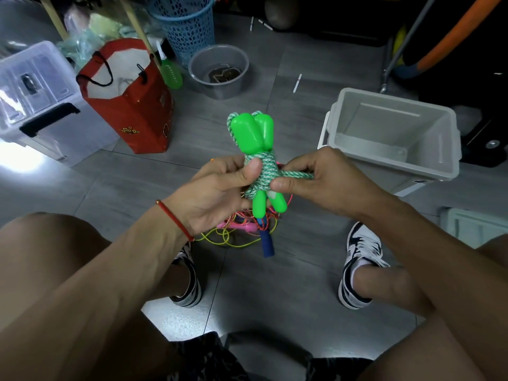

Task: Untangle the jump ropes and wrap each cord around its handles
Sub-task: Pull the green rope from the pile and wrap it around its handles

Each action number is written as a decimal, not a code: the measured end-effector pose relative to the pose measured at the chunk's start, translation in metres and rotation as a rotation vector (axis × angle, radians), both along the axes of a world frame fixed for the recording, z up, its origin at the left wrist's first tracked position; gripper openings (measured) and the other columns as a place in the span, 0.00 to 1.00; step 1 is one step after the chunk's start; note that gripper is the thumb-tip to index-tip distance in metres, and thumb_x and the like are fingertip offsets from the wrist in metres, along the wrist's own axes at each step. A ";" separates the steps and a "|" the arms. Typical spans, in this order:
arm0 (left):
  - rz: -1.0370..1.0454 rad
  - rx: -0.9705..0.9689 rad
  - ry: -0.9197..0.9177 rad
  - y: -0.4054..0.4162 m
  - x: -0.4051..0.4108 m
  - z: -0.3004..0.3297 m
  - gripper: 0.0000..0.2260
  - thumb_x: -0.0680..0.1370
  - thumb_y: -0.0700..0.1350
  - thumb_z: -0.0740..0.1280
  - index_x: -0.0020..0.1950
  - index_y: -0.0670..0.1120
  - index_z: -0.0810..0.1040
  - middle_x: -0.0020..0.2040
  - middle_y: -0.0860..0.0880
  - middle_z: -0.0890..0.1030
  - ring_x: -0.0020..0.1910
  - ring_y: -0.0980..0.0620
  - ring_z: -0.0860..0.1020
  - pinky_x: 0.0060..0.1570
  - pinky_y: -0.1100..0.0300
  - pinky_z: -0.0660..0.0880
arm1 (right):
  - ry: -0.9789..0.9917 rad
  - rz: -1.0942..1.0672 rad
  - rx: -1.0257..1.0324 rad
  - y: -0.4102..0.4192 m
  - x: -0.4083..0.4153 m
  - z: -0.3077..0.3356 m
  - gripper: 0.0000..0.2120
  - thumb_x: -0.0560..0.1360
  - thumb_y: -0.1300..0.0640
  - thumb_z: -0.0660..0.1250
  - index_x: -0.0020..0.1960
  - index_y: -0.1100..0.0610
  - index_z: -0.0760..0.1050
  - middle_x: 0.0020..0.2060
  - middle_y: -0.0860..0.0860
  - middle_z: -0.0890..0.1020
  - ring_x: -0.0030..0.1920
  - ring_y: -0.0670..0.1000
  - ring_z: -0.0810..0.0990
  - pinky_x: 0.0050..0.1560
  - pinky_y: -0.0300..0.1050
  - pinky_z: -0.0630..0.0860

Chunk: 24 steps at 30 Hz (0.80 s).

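Two bright green jump-rope handles are held side by side, upright, above the floor. A green-and-white braided cord is wound several times round their middle. My left hand grips the wrapped bundle, thumb pressed on the coils. My right hand pinches the loose end of the same cord, which runs sideways from the bundle. On the floor under my hands lies a tangle of other ropes: a yellow cord, a red-and-white cord, a pink handle and a blue handle.
A grey open bin stands at the right. A red paper bag, a clear lidded box, a grey bowl and a blue basket stand at the back left. My shoes flank the tangle.
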<state>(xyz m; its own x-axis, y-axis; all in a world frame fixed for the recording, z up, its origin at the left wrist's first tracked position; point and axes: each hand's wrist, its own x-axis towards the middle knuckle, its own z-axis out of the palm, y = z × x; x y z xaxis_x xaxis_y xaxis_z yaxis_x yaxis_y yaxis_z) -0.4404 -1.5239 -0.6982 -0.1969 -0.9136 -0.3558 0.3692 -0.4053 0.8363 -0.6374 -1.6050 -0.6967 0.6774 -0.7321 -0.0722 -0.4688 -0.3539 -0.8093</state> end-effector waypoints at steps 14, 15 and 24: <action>0.287 0.059 -0.151 -0.005 -0.018 -0.013 0.21 0.75 0.46 0.70 0.57 0.30 0.77 0.50 0.35 0.81 0.46 0.40 0.80 0.49 0.47 0.79 | 0.273 -0.164 -0.281 0.025 0.019 0.000 0.16 0.78 0.49 0.58 0.38 0.58 0.76 0.29 0.54 0.75 0.38 0.60 0.75 0.37 0.49 0.71; 0.308 0.082 -0.120 -0.006 -0.020 -0.014 0.19 0.77 0.45 0.69 0.57 0.29 0.76 0.50 0.34 0.81 0.46 0.40 0.80 0.49 0.47 0.80 | 0.283 -0.160 -0.294 0.031 0.021 0.000 0.16 0.78 0.48 0.60 0.37 0.57 0.72 0.29 0.52 0.73 0.39 0.61 0.75 0.36 0.48 0.69; 0.287 0.119 0.044 -0.006 -0.028 0.000 0.16 0.80 0.49 0.65 0.59 0.37 0.78 0.52 0.39 0.83 0.49 0.43 0.83 0.51 0.48 0.80 | 0.237 -0.295 -0.180 0.025 0.029 0.001 0.25 0.66 0.31 0.70 0.35 0.55 0.78 0.26 0.51 0.74 0.33 0.52 0.76 0.32 0.46 0.68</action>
<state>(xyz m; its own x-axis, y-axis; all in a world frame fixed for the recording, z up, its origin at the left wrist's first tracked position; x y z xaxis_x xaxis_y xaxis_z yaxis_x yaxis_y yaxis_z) -0.4688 -1.5297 -0.6981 0.0461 -0.8865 -0.4604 0.5174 -0.3731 0.7701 -0.6082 -1.5801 -0.6961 0.4166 -0.9075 -0.0539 -0.7372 -0.3026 -0.6042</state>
